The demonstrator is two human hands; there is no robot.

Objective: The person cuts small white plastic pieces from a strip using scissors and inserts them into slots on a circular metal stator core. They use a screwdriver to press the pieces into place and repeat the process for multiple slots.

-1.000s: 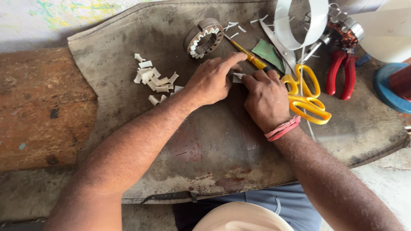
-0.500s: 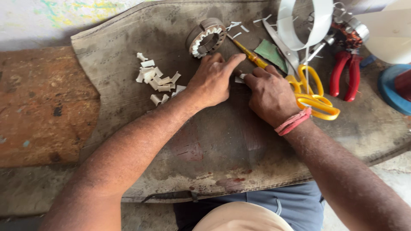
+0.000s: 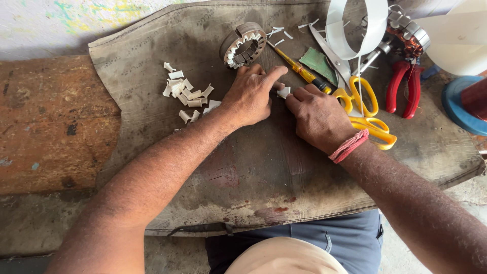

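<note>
My left hand (image 3: 252,95) and my right hand (image 3: 318,116) meet over a small white paper piece (image 3: 283,92), pinched between their fingertips on a worn grey mat (image 3: 243,172). Just beyond the left hand stands a round slotted metal stator core (image 3: 243,44). A pile of several folded white paper pieces (image 3: 186,95) lies to the left of my left hand. Yellow-handled scissors (image 3: 362,109) lie right beside my right hand, partly under it. A yellow screwdriver (image 3: 303,72) lies just past my fingers.
Red-handled pliers (image 3: 403,89) and a copper-wound rotor (image 3: 403,33) sit at the back right. A white strip loop (image 3: 356,28) stands behind the scissors, by a green scrap (image 3: 318,63). A blue round lid (image 3: 464,104) is at the right edge, a rusty slab (image 3: 50,122) at the left.
Both hands stay together on the small paper piece, with only slight finger shifts. The camera view has drifted a little.
</note>
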